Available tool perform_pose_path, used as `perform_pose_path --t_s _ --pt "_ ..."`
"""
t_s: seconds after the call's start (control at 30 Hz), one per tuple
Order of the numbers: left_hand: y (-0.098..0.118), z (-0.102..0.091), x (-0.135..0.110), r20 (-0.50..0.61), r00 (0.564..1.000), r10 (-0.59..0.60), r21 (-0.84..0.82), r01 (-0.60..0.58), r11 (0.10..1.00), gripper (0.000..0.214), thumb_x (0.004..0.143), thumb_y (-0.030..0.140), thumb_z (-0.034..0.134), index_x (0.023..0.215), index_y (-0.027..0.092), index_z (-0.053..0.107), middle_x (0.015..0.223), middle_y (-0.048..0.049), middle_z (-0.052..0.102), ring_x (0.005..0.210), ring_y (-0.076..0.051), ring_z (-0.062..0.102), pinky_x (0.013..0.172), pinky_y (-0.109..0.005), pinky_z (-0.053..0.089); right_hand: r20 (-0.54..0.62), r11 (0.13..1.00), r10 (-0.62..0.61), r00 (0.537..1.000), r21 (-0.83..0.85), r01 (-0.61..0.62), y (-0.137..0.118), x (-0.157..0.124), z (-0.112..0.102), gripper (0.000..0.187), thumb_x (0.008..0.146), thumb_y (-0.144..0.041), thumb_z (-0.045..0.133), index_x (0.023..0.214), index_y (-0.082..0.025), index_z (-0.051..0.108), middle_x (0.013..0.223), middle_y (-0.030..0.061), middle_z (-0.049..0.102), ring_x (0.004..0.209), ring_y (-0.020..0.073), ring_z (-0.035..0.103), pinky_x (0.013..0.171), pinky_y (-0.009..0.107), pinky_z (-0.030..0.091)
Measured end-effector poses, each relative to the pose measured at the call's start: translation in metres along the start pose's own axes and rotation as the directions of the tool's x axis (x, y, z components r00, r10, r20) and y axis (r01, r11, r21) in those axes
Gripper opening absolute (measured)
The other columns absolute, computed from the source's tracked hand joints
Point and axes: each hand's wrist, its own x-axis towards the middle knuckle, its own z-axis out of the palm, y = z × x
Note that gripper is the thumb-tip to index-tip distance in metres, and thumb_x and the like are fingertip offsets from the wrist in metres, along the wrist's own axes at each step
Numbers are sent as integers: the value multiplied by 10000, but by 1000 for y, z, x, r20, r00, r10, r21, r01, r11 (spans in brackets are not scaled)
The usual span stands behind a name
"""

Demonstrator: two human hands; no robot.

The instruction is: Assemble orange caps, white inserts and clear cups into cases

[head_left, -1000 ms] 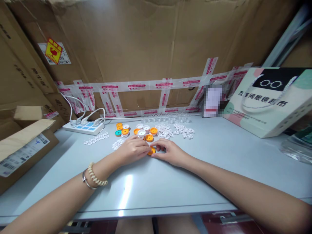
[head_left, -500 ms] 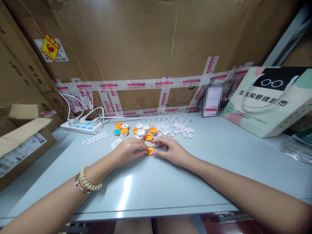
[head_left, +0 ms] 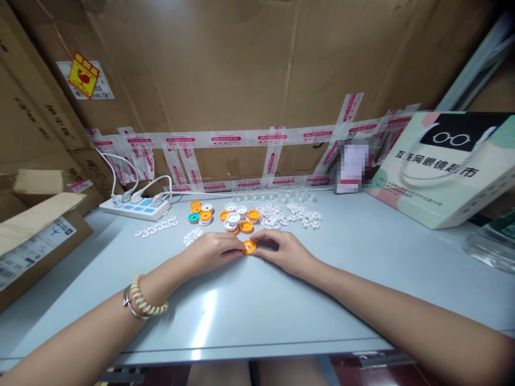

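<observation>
A small orange round cap [head_left: 249, 246] lies on the pale grey table [head_left: 249, 305], pinched between the fingertips of both hands. My left hand [head_left: 212, 250] comes in from the left, fingers curled onto the cap's left side. My right hand [head_left: 284, 250] meets it from the right, thumb and fingers closed on the same cap. Just behind them sits a cluster of orange and white caps [head_left: 239, 216], with one teal cap [head_left: 194, 218] at its left.
Heaps of small white plastic pieces [head_left: 288, 215] and a row of clear cups [head_left: 273, 193] lie behind the caps. A white power strip [head_left: 134, 208] sits at the back left, a cardboard box [head_left: 32, 241] at the left edge, a paper bag [head_left: 446, 166] at right.
Both hands have stayed together on the orange cap. The cap is turned and shows more between the fingertips. The view has shifted slightly.
</observation>
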Motion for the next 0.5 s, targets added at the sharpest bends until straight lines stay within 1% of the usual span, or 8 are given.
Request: perform_pose_path --t_s 0.17,0.33,0.5 --pt "0 0 -1 -3 1000 3 7 -3 1000 205 876 183 479 997 168 644 899 -59 698 792 -147 655 710 -256 516 6 997 56 998 54 -56 0 0 2 186 721 -261 653 880 -165 667 920 51 696 863 177 647 827 328 507" --pt "3 -3 1 -9 999 -32 -52 31 998 197 870 190 494 987 160 649 868 -57 697 766 -142 649 690 -248 508 17 996 46 999 75 -47 1 -1 2 177 731 -292 655 861 -178 686 889 39 702 839 174 651 806 317 512" --pt "5 -6 4 14 998 -61 -73 62 995 201 866 191 506 1002 155 649 868 -65 690 766 -142 638 687 -242 496 8 999 33 999 39 -33 -1 -2 1 189 732 -300 663 869 -178 711 886 52 711 844 184 651 801 317 504"
